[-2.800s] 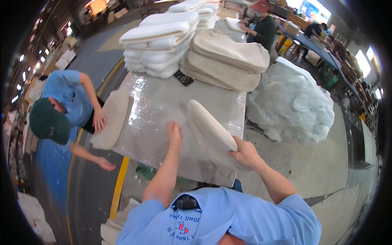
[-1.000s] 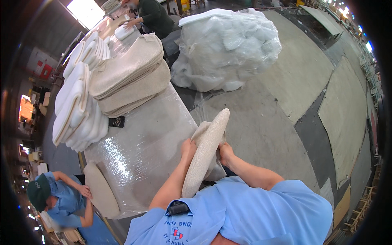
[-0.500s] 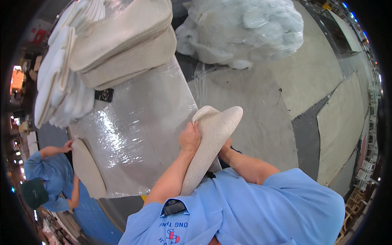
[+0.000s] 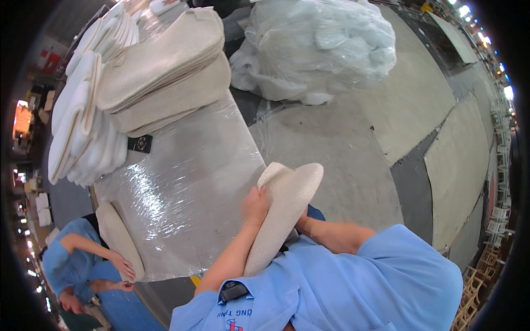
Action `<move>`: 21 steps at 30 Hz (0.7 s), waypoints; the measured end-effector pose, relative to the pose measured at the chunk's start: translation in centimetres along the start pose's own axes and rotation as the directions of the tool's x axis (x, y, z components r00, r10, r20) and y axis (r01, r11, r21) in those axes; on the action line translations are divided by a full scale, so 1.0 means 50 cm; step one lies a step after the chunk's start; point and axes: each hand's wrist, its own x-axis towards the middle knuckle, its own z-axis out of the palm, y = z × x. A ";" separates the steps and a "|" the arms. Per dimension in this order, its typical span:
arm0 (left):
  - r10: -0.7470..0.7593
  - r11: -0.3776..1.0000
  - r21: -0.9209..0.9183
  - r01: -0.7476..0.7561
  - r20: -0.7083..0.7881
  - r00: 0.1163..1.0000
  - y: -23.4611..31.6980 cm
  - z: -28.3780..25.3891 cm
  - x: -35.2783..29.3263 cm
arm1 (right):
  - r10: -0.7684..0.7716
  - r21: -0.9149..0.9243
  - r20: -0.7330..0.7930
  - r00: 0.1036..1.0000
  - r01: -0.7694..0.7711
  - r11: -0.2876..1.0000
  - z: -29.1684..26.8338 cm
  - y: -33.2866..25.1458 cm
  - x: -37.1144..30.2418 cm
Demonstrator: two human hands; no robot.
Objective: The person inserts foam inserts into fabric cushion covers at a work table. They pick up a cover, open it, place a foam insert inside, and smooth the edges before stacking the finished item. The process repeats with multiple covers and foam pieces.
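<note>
The left hand (image 4: pixel 255 205) is closed on the edge of a long, cream, rounded cloth cushion (image 4: pixel 290 207). The cushion is just right of that hand and leans on the light-blue cloth shirt (image 4: pixel 342 281). The right hand (image 4: pixel 301 222) is mostly hidden behind it, so its grip cannot be told. Earlier, the cushion was over the shiny, plastic-covered grey table (image 4: pixel 204 165), and the left hand was off it. Now both hands can probably work on it together.

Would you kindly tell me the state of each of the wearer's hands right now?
Left hand: closed, holding the left edge of the beige cushion.
Right hand: mostly hidden behind the cushion; open or closed cannot be told.
</note>
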 end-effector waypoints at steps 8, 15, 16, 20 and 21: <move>0.141 0.990 -0.033 -0.139 0.089 0.986 0.061 -0.008 0.067 | 0.352 0.796 0.225 0.909 -0.380 0.471 -0.028 -0.019 0.039; 0.103 0.994 0.020 -0.103 0.004 0.995 0.092 0.067 0.066 | 0.355 0.620 0.356 0.864 -0.503 0.602 -0.058 0.035 0.039; 0.089 0.995 0.037 -0.088 -0.020 0.996 0.091 0.070 0.062 | 0.372 0.589 0.351 0.859 -0.512 0.625 -0.049 0.035 0.047; 0.097 0.993 0.081 -0.090 -0.091 0.991 0.101 0.081 0.058 | 0.395 0.519 0.311 0.864 -0.503 0.691 0.012 0.024 0.082; 0.111 0.991 0.085 -0.101 -0.111 0.988 0.102 0.078 0.054 | 0.394 0.509 0.312 0.865 -0.502 0.699 0.016 0.018 0.082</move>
